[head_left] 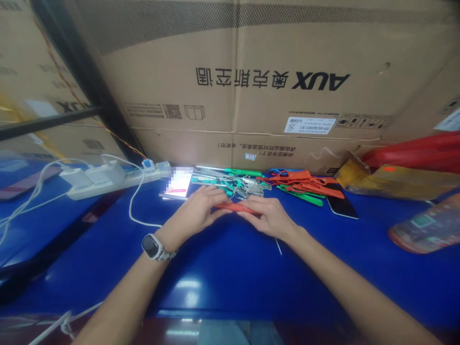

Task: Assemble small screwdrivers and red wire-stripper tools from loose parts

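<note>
Both forearms bare; dark-faced wristwatch [153, 246], metal band, left wrist.

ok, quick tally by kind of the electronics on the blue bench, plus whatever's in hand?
Phones: 2, lit phone, dark phone
Power strip: 1
White chargers: 2
Wristwatch: 1
Orange tool, held by left hand and right hand: 1
Total: 7
Blurred flat thing far left not counted.
</note>
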The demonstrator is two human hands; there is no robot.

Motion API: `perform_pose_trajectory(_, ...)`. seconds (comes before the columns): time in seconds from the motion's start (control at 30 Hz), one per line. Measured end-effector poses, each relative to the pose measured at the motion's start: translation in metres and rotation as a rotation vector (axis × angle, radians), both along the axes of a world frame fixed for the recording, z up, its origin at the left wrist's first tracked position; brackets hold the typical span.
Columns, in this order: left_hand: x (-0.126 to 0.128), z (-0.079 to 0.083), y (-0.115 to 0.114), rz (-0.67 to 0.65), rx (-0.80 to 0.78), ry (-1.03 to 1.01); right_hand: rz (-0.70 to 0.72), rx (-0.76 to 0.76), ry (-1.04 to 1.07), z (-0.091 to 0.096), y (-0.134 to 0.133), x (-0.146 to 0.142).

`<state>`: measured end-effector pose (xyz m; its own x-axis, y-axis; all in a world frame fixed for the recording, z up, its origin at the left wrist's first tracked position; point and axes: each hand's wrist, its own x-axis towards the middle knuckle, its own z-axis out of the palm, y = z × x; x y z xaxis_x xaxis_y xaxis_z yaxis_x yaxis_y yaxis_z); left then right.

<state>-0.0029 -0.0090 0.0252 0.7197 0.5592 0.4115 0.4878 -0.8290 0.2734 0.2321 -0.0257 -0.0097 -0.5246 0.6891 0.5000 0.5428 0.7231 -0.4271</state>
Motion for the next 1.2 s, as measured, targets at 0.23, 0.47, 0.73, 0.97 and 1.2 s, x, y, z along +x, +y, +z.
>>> perform_pose_trajectory(0.23, 0.001, 0.001, -0.003, 0.081, 0.041, -0.015, 0.042, -0.032, 0.091, 0.000, 0.000, 0.003)
perform_pose_trajectory(0.47, 0.016, -0.010, -0.007, -0.108, 0.062, -0.154, 0.030, 0.049, 0.042, -0.003, -0.004, 0.004)
perform_pose_trajectory(0.73, 0.018, -0.014, -0.004, -0.130, -0.091, -0.329, 0.013, 0.004, 0.075, -0.003, -0.003, -0.001)
perform_pose_trajectory(0.97, 0.021, -0.017, 0.000, -0.073, -0.274, -0.384, -0.021, -0.023, 0.046, -0.004, -0.002, -0.002)
perform_pose_trajectory(1.2, 0.011, -0.011, 0.005, 0.181, 0.180, -0.335, -0.211, -0.079, 0.109, 0.000, 0.004, 0.002)
